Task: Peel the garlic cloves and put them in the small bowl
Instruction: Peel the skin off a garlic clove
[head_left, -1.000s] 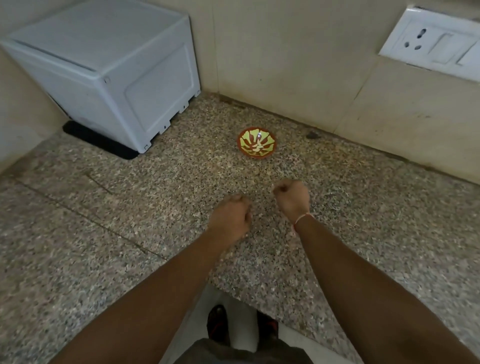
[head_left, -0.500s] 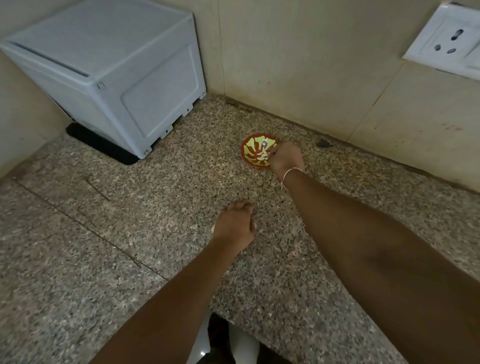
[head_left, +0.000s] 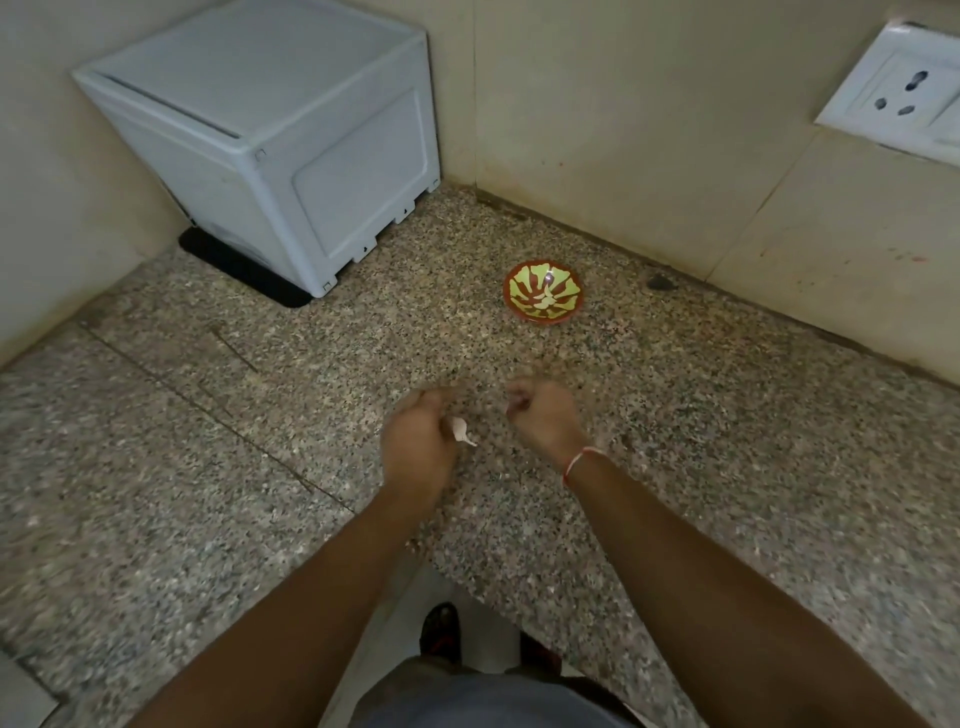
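granite counter (head_left: 727, 415), small bowl (head_left: 543, 298) near the back wall
left hand (head_left: 420, 447) pinches garlic clove (head_left: 461, 430), well short of the bowl; clove tip points away from it; right hand (head_left: 543, 415) curled beside, blurred, contents unclear; right nearer bowl

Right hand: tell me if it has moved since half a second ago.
Yes. The right hand was at the rim of the small bowl; it has pulled back toward the person, clear of the bowl, beside the left hand.
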